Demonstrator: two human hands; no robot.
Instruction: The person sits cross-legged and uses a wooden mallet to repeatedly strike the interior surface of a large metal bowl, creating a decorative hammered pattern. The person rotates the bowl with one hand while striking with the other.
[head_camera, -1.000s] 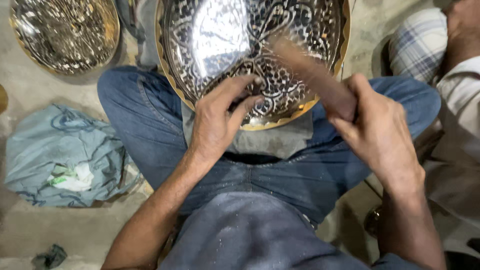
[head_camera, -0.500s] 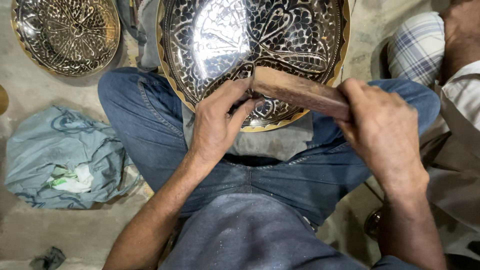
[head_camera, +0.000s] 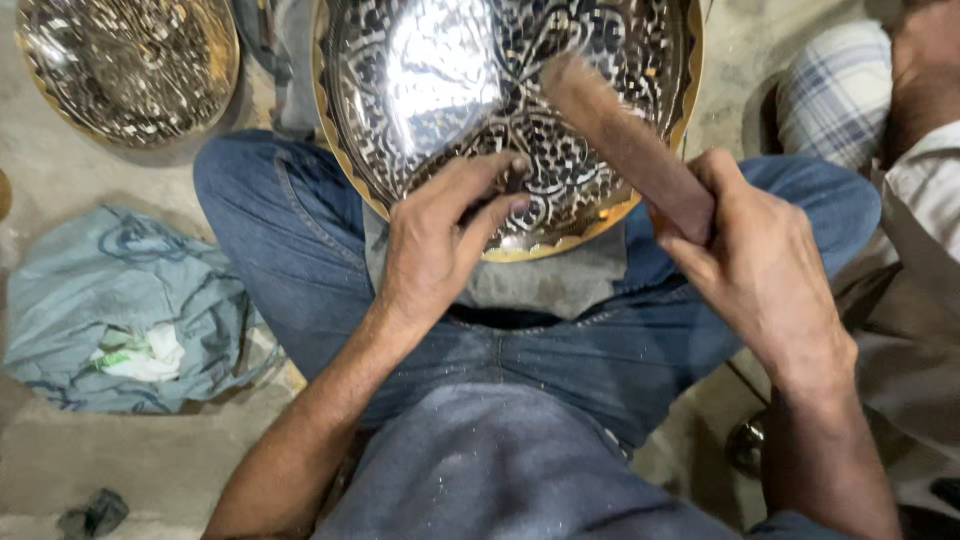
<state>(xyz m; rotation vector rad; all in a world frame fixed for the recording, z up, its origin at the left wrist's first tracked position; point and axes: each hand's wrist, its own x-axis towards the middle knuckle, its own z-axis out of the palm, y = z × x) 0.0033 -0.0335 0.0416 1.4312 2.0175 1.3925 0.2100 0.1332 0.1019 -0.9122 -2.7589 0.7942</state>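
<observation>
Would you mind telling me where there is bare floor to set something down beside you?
Bare floor shows between the second tray and the blue cloth, and a strip below that cloth beside the left forearm. The lap is crowded: the big tray fills it, left hand on it, right hand gripping the wooden tool. A neighbour's checked sleeve closes the right.

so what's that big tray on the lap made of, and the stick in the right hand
The tray looks like polished metal: mirror glare, dark engraved pattern, brass-coloured rim. The stick in the right hand looks like plain brown wood, matte, though motion blur leaves it uncertain. The left hand rests fingertips on the tray.
</observation>
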